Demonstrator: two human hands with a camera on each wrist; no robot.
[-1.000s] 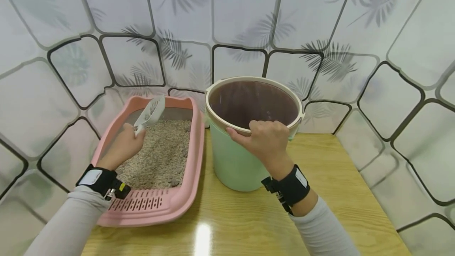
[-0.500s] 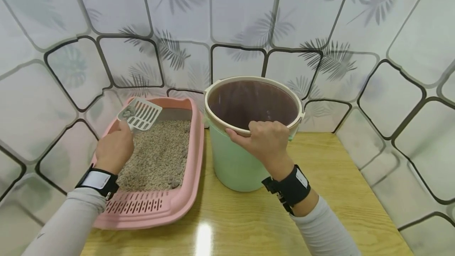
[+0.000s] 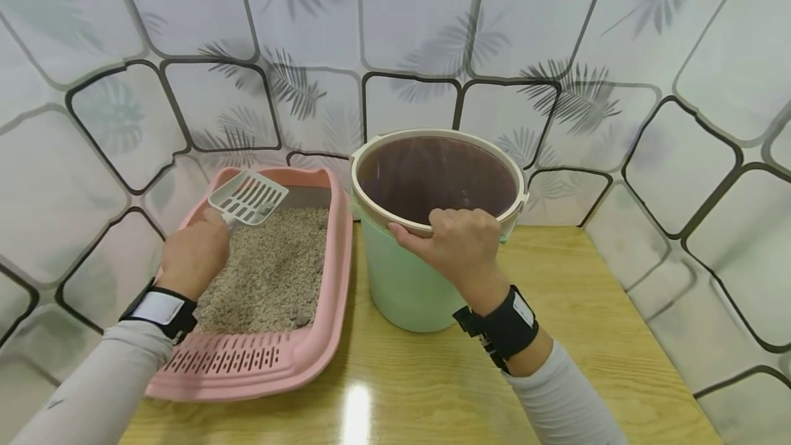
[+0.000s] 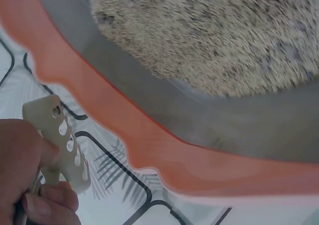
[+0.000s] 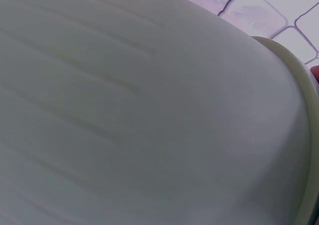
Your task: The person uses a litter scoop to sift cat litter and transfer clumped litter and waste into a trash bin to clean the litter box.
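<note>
Behind the green bucket point(image 3: 402, 290) stands a pale wall point(image 3: 414, 16) patterned with rounded outlines and leaves, and beneath the bucket spreads a wood-grain desk point(image 3: 469, 397). Just to the bucket's left sits the pink tray point(image 3: 336, 246), its bed of sandy litter point(image 3: 272, 263) reaching near the slotted front; filled like that, it is probably the heaviest thing here to shift. The bucket itself looks like stiff, smooth plastic, likely light and a bit slippery on the side, so its cream rim point(image 3: 364, 201) seems the best place to take hold. Its inside is dark, and I can't tell what it contains.

The right hand point(image 3: 460, 242) holds the bucket's near rim, its grip bent over the edge. The left hand point(image 3: 196, 253), well to the bucket's left, has its grip closed round the handle of the scoop point(image 3: 247, 198), pinching it close to the blade. The scoop is above the tray's far part, left of the bucket: thin, light, rigid plastic by its look, best held there and kept level, since the small grey clump point(image 3: 266, 209) on its slots could roll off.
</note>
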